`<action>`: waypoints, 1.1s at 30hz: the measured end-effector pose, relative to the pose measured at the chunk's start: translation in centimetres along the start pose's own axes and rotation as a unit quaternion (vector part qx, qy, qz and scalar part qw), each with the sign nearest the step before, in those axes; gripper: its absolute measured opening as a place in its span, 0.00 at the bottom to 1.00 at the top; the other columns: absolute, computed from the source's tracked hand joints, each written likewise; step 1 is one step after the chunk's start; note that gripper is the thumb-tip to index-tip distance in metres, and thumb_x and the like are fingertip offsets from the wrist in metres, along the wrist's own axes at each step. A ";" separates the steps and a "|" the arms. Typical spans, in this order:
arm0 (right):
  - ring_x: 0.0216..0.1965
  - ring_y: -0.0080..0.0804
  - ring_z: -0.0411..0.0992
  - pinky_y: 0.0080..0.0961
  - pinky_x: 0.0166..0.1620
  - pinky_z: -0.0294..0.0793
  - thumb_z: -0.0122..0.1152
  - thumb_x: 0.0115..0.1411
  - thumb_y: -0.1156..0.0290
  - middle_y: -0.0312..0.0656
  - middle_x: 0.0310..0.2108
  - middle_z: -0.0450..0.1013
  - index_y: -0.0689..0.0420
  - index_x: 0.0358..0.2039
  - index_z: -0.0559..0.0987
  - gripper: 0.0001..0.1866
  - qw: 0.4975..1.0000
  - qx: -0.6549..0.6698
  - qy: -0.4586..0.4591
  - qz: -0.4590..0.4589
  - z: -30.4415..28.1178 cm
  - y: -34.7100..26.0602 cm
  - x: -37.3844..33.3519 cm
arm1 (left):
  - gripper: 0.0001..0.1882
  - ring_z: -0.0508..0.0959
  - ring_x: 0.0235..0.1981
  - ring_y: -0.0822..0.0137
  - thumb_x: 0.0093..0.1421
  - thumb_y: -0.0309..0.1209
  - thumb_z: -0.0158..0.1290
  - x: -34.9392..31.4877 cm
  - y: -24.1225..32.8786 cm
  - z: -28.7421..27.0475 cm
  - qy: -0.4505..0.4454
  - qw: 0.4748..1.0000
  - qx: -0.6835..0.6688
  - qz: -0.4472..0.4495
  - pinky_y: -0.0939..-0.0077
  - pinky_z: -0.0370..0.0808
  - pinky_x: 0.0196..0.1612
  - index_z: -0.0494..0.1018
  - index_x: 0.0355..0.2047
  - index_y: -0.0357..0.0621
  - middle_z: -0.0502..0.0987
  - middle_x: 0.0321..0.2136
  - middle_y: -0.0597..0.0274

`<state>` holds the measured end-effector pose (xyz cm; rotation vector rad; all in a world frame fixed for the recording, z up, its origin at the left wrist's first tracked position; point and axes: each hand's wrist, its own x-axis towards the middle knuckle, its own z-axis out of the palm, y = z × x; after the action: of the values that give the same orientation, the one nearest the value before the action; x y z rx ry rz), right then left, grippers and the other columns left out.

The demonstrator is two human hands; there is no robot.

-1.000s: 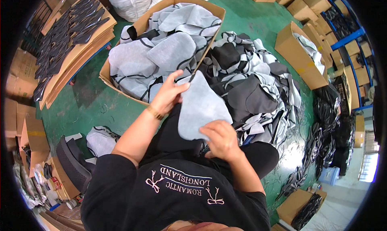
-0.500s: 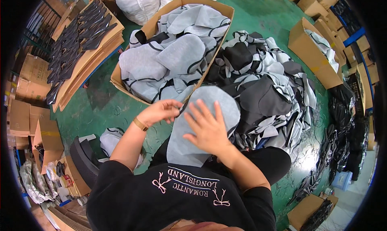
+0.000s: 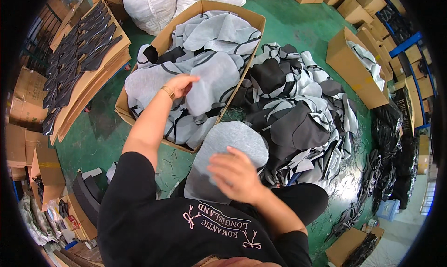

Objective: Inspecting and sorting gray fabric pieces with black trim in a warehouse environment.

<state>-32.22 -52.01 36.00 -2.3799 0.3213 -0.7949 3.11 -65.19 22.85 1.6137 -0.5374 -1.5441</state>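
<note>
A rounded grey fabric piece (image 3: 232,139) with a dark edge lies spread on my lap. My right hand (image 3: 235,176) is over its lower half, fingers apart and somewhat blurred; whether it presses on the cloth I cannot tell. My left arm stretches forward into a large cardboard box (image 3: 122,106) heaped with similar grey pieces trimmed in black. There my left hand (image 3: 181,85) pinches the edge of a light grey fabric piece (image 3: 207,92), whose lower edge hangs loose and blurred above the others.
Right of the box, a big pile of grey and black fabric pieces (image 3: 302,122) covers the green floor. Black shaped parts (image 3: 84,43) lie on stacked cardboard at the left. Another open carton (image 3: 356,71) stands at the far right, and white sacks (image 3: 149,8) sit behind.
My left hand has left the lap piece's edge and moved forward into the box, taking hold of a piece there. My right hand has drawn back toward my body.
</note>
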 end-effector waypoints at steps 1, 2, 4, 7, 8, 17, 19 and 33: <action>0.48 0.40 0.72 0.39 0.55 0.65 0.66 0.42 0.76 0.43 0.44 0.74 0.56 0.40 0.78 0.20 0.999 -0.025 0.045 -0.001 -0.8 0.4 1.1 | 0.10 0.65 0.18 0.74 0.50 0.38 0.62 -1.2 0.9 1.1 0.005 1.000 -0.002 -0.002 0.77 0.67 0.29 0.73 0.29 0.51 0.70 0.21 0.68; 0.45 0.43 0.73 0.35 0.52 0.69 0.66 0.42 0.78 0.45 0.43 0.74 0.57 0.41 0.78 0.21 0.995 -0.049 0.088 -0.003 -1.8 0.9 2.6 | 0.10 0.67 0.19 0.73 0.51 0.37 0.61 -2.1 1.5 2.2 -0.007 0.994 -0.099 0.043 0.78 0.68 0.29 0.73 0.29 0.50 0.71 0.21 0.67; 0.53 0.46 0.65 0.35 0.54 0.65 0.70 0.40 0.72 0.48 0.51 0.67 0.59 0.51 0.70 0.35 0.986 -0.105 0.125 0.031 -3.3 2.4 5.7 | 0.09 0.72 0.22 0.71 0.54 0.36 0.58 -5.0 3.4 5.7 -0.046 0.977 -0.180 0.101 0.78 0.70 0.30 0.73 0.31 0.47 0.74 0.25 0.64; 0.60 0.49 0.55 0.44 0.59 0.57 0.74 0.37 0.67 0.52 0.59 0.56 0.54 0.61 0.58 0.50 0.968 -0.205 0.132 0.061 -3.5 4.5 8.6 | 0.11 0.78 0.32 0.65 0.60 0.34 0.50 -12.2 6.1 12.3 -0.195 0.940 -0.264 0.098 0.73 0.75 0.38 0.73 0.37 0.39 0.77 0.34 0.58; 0.58 0.47 0.58 0.44 0.58 0.57 0.72 0.39 0.68 0.50 0.57 0.59 0.54 0.59 0.61 0.45 0.959 -0.232 0.153 0.047 -3.3 5.5 9.2 | 0.11 0.79 0.34 0.63 0.61 0.33 0.48 -13.3 6.0 13.7 -0.242 0.920 -0.292 0.097 0.71 0.75 0.42 0.72 0.38 0.38 0.77 0.35 0.58; 0.31 0.33 0.74 0.28 0.36 0.73 0.58 0.43 0.80 0.35 0.32 0.76 0.56 0.34 0.79 0.14 0.941 -0.264 0.145 -0.155 -8.1 2.2 6.2 | 0.08 0.78 0.30 0.69 0.62 0.35 0.51 -15.5 2.1 14.4 -0.193 0.874 -0.428 0.123 0.74 0.77 0.36 0.73 0.35 0.44 0.78 0.29 0.64; 0.30 0.32 0.73 0.25 0.32 0.73 0.59 0.40 0.78 0.35 0.32 0.75 0.56 0.35 0.79 0.17 0.939 -0.284 0.118 -0.156 -8.6 0.4 4.9 | 0.08 0.77 0.28 0.72 0.61 0.35 0.53 -15.3 2.2 13.9 -0.166 0.874 -0.434 0.144 0.79 0.76 0.31 0.74 0.34 0.44 0.77 0.28 0.65; 0.33 0.41 0.74 0.30 0.34 0.75 0.57 0.49 0.75 0.43 0.33 0.74 0.59 0.40 0.77 0.15 0.963 0.170 -0.209 0.028 4.1 -5.3 -3.8 | 0.12 0.73 0.38 0.80 0.66 0.29 0.45 -18.2 -9.7 10.3 -0.110 0.979 -0.028 0.171 0.83 0.71 0.42 0.71 0.48 0.42 0.76 0.38 0.69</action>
<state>-32.54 -44.37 34.84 -2.1306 0.0676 -0.2779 -11.84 -48.20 27.25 1.2374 -0.8388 -1.4668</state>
